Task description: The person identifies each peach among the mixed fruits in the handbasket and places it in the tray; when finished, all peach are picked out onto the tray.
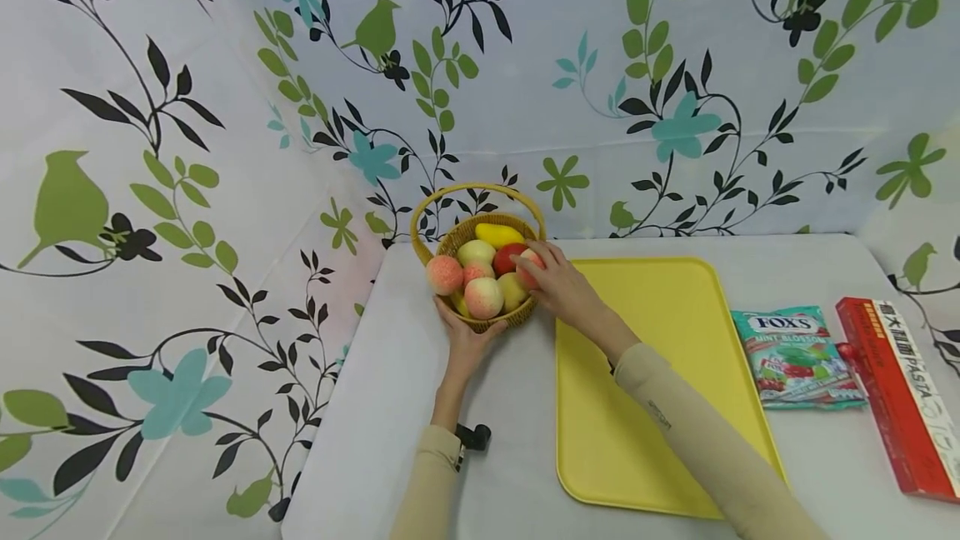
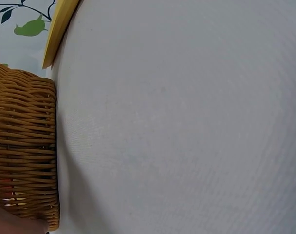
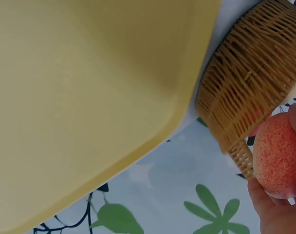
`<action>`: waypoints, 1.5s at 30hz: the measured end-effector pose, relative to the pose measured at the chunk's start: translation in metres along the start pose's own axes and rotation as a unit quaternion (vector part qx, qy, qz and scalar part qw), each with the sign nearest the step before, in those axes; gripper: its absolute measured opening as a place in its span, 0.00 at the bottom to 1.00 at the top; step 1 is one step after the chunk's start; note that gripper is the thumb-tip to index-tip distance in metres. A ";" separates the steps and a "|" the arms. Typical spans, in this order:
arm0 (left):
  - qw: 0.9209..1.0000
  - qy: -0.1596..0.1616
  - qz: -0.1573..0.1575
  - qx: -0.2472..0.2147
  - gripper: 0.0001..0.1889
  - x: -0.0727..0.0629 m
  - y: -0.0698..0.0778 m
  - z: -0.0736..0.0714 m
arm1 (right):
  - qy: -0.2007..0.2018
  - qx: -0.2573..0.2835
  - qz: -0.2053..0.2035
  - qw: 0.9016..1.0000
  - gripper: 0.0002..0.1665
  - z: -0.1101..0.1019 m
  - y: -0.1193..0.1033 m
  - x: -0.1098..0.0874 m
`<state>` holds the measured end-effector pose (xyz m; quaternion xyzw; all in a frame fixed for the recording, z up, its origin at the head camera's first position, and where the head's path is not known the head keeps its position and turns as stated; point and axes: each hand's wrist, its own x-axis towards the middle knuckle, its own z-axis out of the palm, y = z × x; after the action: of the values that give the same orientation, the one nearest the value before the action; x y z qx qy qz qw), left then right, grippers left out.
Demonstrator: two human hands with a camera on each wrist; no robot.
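A wicker basket point(image 1: 517, 317) with a tall arched handle point(image 1: 480, 187) stands at the back of the table, full of toy fruit. Among the fruit are a yellow mango-like piece point(image 1: 498, 235), a red one point(image 1: 509, 259), a pale green one point(image 1: 476, 253) and peaches such as this pink-white peach point(image 1: 484, 297). My left hand point(image 1: 467, 344) holds the basket's near side, thumb and fingers spread around it. At the basket's right rim, my right hand point(image 1: 566, 290) grips a reddish peach point(image 3: 279, 156); the right wrist view shows fingers on both sides of it.
Right of the basket lies a yellow tray point(image 1: 637, 440), under my right forearm. Beyond it are a green Fox's candy bag point(image 1: 798, 357) and a red pasta box point(image 1: 892, 407). Patterned cloth point(image 1: 495, 90) hangs behind and left of the table.
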<state>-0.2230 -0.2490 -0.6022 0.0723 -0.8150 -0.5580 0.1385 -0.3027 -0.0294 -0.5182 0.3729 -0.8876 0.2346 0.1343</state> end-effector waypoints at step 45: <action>1.000 -0.003 -0.026 0.016 0.75 -0.002 -0.001 0.004 | -0.032 -0.052 0.233 0.970 0.39 -0.067 0.142 -0.160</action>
<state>-0.2228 -0.2455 -0.6045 0.0939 -0.8221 -0.5485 0.1206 -0.2917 0.1878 -0.5723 0.1551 -0.9650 0.2008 0.0669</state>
